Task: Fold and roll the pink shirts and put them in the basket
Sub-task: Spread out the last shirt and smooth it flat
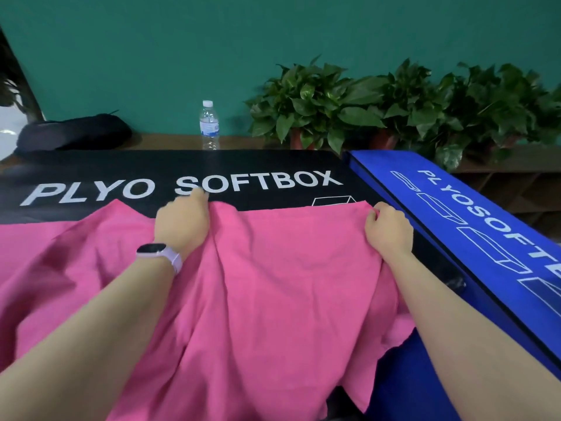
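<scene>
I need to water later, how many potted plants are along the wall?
3: left plant beside the water bottle, middle plant, right plant near the frame edge; more may be cut off.

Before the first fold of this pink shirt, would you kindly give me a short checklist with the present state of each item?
1. Left hand grips the far edge of the pink shirt: ok.
2. Right hand pinches the far right corner: ok.
3. Shirt lies flat: not ok, wrinkles run down the middle.
4. Shirt fully on the black mat: not ok, its right side reaches towards the blue mat and its near edge hangs off.
5. Basket within reach: cannot tell, none in view.
</scene>
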